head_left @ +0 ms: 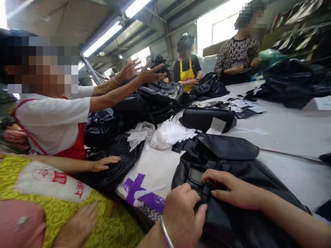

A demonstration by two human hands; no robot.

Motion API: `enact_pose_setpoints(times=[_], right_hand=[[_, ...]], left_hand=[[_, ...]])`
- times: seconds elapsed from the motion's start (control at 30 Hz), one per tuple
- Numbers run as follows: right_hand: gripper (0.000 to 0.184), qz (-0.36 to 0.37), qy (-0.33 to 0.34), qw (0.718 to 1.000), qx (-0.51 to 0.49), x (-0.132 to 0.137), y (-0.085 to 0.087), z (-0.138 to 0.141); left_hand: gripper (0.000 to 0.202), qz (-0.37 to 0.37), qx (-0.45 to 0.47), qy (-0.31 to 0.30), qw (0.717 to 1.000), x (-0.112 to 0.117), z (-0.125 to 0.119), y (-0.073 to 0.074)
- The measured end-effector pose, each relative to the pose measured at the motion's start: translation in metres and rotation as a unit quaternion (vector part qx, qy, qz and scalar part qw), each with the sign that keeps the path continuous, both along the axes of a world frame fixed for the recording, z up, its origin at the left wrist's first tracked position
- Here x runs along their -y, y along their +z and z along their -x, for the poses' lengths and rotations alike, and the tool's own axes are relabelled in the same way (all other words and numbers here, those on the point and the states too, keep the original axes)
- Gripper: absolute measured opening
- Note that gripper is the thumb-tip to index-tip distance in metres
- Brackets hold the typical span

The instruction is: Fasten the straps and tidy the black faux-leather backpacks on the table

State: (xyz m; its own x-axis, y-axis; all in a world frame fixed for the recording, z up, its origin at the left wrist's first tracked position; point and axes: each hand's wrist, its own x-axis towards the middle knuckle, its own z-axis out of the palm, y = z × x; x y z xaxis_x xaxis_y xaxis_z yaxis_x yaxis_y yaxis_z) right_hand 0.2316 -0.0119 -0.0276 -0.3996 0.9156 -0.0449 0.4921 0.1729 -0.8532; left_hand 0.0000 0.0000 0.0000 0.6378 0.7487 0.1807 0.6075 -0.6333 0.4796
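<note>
A black leather-look backpack (240,168) lies in front of me, its top flap (230,146) pointing away. My left hand (182,208), with a silver bangle on the wrist, is closed at the near edge of the front pocket, thumb and fingers curled on the black material. Just to its right, my right hand (230,189) pinches the dark strap or buckle area beside the small pocket flap (196,175). Both hands touch the bag and are close together. The exact piece between the fingers is partly hidden.
A black pouch-like bag (207,119) with a white tag, crumpled white plastic (168,134) and scattered tags lie on the white table (292,127). Purple tape (144,196) marks its corner. Co-workers stand left and behind; one at left holds out both arms (116,93) over piled black bags.
</note>
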Motion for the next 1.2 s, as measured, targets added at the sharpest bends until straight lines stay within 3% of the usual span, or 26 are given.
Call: enact_pose_setpoints(times=[0.1, 0.17, 0.27, 0.4, 0.53, 0.67, 0.83, 1.0, 1.13, 1.2], right_hand=[[0.038, 0.003, 0.038, 0.999, -0.025, 0.0, 0.005, -0.001], [0.031, -0.003, 0.023, 0.999, -0.027, -0.001, 0.005, 0.0], [0.02, -0.012, -0.009, 1.0, -0.018, -0.003, 0.001, 0.003], [0.027, -0.02, 0.006, 0.999, -0.032, -0.002, -0.003, 0.005], [0.027, 0.018, -0.037, 0.996, -0.082, -0.001, -0.006, 0.007], [0.028, 0.059, -0.071, 0.987, -0.133, -0.003, -0.011, 0.008], [0.031, 0.11, -0.076, 0.974, -0.181, -0.004, -0.011, 0.008], [0.028, 0.111, -0.094, 0.973, -0.181, -0.005, -0.007, 0.013], [0.027, 0.112, -0.071, 0.979, -0.154, -0.004, -0.003, 0.013], [0.03, 0.089, -0.047, 0.987, -0.124, -0.003, -0.001, 0.012]], left_hand=[[0.01, 0.051, -0.023, 0.009, 0.998, -0.005, 0.0, 0.004], [0.013, 0.058, -0.058, 0.008, 0.997, -0.006, -0.002, 0.007], [0.021, 0.027, -0.131, -0.005, 0.991, -0.005, -0.005, 0.01], [0.027, 0.005, -0.193, -0.034, 0.981, -0.005, -0.007, 0.016], [0.027, -0.004, -0.18, -0.038, 0.983, -0.004, -0.006, 0.02], [0.019, -0.072, -0.192, -0.013, 0.979, 0.004, -0.011, 0.017], [0.019, -0.115, -0.122, -0.025, 0.986, 0.005, -0.011, 0.011], [0.014, -0.143, -0.041, 0.021, 0.989, 0.007, -0.006, -0.003], [0.011, -0.186, -0.044, 0.047, 0.98, 0.009, -0.008, -0.014], [0.011, -0.184, -0.063, 0.031, 0.98, 0.009, -0.01, -0.015]])
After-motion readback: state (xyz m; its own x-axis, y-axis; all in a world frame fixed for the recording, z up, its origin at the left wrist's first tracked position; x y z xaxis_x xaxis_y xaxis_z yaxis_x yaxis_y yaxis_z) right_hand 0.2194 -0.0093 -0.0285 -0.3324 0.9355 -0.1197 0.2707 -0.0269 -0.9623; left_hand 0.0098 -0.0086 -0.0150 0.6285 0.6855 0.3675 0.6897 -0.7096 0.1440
